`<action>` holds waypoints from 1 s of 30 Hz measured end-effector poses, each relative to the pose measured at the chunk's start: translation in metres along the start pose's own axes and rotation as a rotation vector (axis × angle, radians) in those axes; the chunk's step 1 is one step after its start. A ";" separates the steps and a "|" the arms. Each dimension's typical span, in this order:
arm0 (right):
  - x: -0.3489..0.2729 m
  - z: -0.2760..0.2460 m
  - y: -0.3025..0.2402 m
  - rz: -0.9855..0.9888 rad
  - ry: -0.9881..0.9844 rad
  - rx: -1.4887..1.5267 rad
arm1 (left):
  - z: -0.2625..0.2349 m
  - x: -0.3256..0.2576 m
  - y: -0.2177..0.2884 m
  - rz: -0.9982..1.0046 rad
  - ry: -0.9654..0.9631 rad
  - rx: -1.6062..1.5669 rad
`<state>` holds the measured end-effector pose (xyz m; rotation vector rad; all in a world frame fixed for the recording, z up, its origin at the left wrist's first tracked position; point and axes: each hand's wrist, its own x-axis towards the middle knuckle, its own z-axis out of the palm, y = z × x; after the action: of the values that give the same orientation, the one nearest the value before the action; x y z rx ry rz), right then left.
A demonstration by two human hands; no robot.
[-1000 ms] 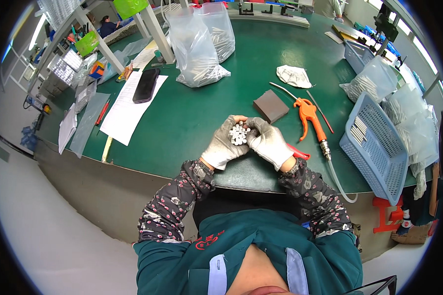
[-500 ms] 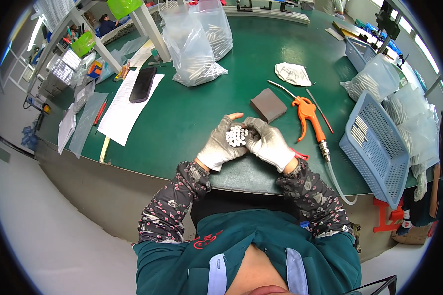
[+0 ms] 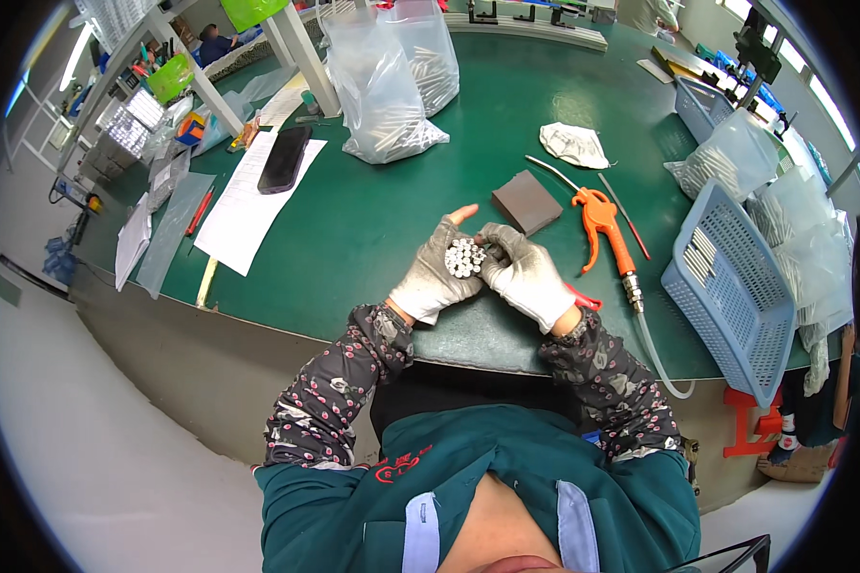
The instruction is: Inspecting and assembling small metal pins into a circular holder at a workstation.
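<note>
A bundle of pale metal rods (image 3: 464,258) faces me end-on, its several round ends packed close together. My left hand (image 3: 432,279), in a greyish-white work glove with bare fingertips, wraps the bundle from the left with its thumb sticking out. From the right, my right hand (image 3: 527,282), gloved the same way, closes its bent fingers against the bundle's side. The lengths of the rods below the ends are hidden by the hands. Just beyond them lies a brown block (image 3: 526,202). An orange air blow gun (image 3: 600,222) rests to the right.
A blue basket (image 3: 731,296) with several rods stands at the right edge, beside bagged rods (image 3: 784,224). Plastic bags of rods (image 3: 382,105) stand at the back. A phone (image 3: 285,159) lies on paper at left. A crumpled white cloth (image 3: 573,145) lies beyond the block.
The rod ends sit tighter and rounder in my hands, and the bundle has turned slightly. Both hands keep their hold; the whole view has shifted a little.
</note>
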<state>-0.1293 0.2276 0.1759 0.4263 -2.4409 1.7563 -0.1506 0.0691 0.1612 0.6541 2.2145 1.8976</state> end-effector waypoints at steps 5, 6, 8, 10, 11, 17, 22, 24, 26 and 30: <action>-0.002 0.000 -0.001 0.037 -0.005 -0.061 | 0.001 0.000 0.002 0.013 0.005 -0.218; -0.003 -0.002 -0.003 0.039 -0.006 -0.063 | 0.000 -0.001 0.003 -0.007 -0.005 -0.184; -0.002 -0.006 -0.012 0.046 -0.058 -0.089 | -0.001 -0.001 0.005 -0.027 -0.012 -0.148; -0.003 -0.006 -0.010 0.014 -0.051 -0.073 | 0.000 0.000 0.005 -0.029 -0.022 -0.082; -0.004 -0.006 -0.008 -0.018 -0.043 -0.058 | 0.000 0.000 0.005 -0.030 -0.023 -0.083; -0.004 -0.008 -0.006 0.080 -0.069 -0.022 | -0.002 0.001 0.006 -0.023 -0.031 -0.051; -0.001 -0.002 -0.005 0.075 -0.016 -0.067 | -0.001 0.001 0.000 0.006 -0.065 -0.270; 0.002 0.001 -0.003 0.046 0.007 -0.091 | 0.000 -0.001 0.001 0.026 -0.064 -0.306; 0.003 0.006 -0.002 -0.089 0.000 -0.113 | -0.001 -0.003 0.002 0.041 -0.056 -0.345; -0.001 -0.001 -0.007 -0.106 0.011 -0.234 | -0.004 -0.003 0.000 0.018 -0.041 -0.258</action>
<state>-0.1264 0.2266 0.1826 0.5085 -2.5247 1.4082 -0.1495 0.0647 0.1618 0.6635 1.8990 2.1091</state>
